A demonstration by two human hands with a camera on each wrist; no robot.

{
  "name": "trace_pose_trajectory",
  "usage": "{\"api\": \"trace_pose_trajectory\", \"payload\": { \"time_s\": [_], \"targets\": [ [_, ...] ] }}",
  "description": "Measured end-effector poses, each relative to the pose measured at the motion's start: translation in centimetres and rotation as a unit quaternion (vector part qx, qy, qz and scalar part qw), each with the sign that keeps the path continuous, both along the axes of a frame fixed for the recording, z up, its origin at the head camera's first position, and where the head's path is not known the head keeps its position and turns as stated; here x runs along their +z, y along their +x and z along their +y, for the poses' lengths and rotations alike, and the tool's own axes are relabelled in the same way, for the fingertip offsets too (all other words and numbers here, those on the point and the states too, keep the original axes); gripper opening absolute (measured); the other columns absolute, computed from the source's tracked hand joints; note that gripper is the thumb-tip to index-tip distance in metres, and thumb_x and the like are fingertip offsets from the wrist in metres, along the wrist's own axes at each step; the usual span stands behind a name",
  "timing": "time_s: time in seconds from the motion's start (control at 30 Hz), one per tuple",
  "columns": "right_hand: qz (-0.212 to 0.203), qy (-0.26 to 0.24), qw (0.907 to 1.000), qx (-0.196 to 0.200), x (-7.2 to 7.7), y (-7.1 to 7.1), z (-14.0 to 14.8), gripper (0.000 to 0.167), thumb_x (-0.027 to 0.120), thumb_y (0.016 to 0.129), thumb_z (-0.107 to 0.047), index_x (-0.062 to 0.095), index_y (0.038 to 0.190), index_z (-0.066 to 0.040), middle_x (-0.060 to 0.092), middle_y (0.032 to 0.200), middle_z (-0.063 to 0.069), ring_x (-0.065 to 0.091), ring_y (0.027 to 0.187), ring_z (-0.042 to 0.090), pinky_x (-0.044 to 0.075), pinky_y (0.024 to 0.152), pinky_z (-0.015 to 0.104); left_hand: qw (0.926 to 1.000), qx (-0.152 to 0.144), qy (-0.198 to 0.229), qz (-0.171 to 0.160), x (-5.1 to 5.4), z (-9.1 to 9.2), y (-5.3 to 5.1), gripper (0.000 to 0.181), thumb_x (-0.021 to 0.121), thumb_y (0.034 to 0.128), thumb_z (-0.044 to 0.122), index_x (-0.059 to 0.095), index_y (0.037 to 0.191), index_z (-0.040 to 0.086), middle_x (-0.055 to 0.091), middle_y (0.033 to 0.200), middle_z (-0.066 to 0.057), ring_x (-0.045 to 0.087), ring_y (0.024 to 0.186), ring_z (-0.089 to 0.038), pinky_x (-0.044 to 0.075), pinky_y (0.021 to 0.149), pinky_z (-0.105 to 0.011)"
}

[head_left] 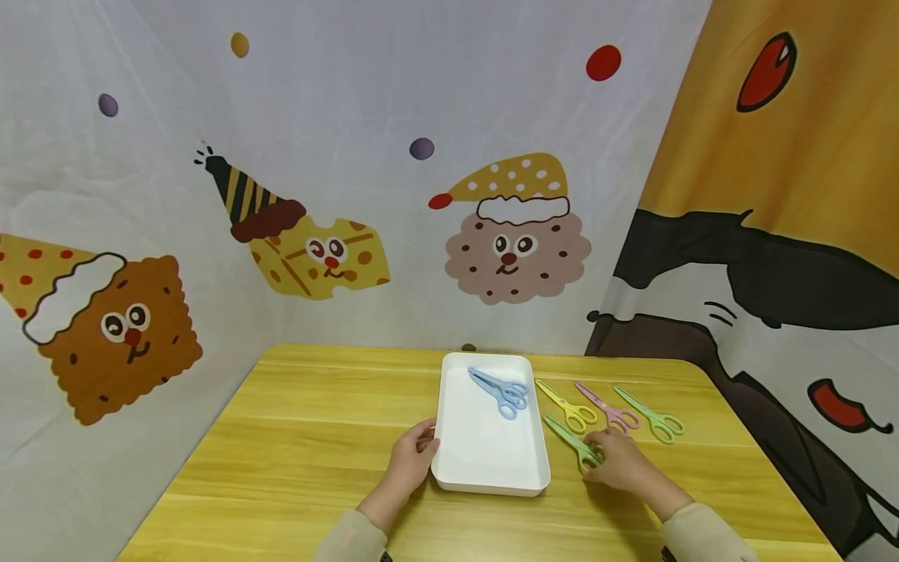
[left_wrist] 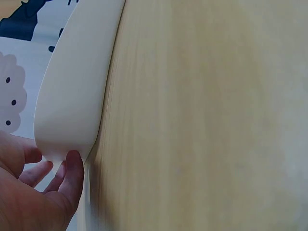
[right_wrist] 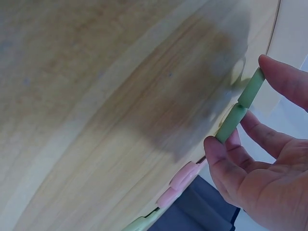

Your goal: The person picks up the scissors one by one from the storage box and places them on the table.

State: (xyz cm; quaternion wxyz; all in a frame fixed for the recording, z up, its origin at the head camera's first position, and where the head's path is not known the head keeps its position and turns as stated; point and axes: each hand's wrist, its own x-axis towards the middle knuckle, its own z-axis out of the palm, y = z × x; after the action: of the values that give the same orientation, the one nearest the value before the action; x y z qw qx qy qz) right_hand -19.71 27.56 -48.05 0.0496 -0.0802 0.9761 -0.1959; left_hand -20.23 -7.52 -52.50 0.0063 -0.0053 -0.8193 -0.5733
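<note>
A white tray (head_left: 485, 462) lies on the wooden table, with light blue scissors (head_left: 502, 390) at its far end; overlapping loops hide whether this is one pair or two. My left hand (head_left: 413, 455) holds the tray's left edge, its fingers and thumb bent at the wall in the left wrist view. Right of the tray, my right hand (head_left: 621, 462) pinches the handles of green scissors (head_left: 563, 432) between thumb and fingers. Their blades point away toward the tray. In the right wrist view the green handle loops (right_wrist: 251, 89) show edge-on between the fingertips.
Beyond my right hand lie yellow scissors (head_left: 562, 402), pink scissors (head_left: 600, 402) and a second pair of green scissors (head_left: 648, 412). The table (head_left: 302, 437) ends at a cartoon-printed cloth (head_left: 393, 94) behind and at the sides.
</note>
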Motion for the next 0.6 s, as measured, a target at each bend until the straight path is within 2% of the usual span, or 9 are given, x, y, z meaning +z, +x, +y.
{"api": "trace_pose_trajectory", "payload": {
  "time_s": [0.6],
  "targets": [
    [-0.006, 0.0, 1.0, 0.003, -0.34, 0.05, -0.32, 0.054, 0.088, 0.06, -0.019, 0.064, 0.105, -0.002, 0.057, 0.101, 0.017, 0.057, 0.092, 0.035, 0.05, 0.08, 0.052, 1.0, -0.003, 0.002, 0.0, -0.08, -0.06, -0.1, 0.038, 0.057, 0.0913, 0.002, 0.054, 0.129, -0.001, 0.061, 0.114, -0.018, 0.06, 0.101, -0.026, 0.054, 0.082, -0.029]
  ]
}}
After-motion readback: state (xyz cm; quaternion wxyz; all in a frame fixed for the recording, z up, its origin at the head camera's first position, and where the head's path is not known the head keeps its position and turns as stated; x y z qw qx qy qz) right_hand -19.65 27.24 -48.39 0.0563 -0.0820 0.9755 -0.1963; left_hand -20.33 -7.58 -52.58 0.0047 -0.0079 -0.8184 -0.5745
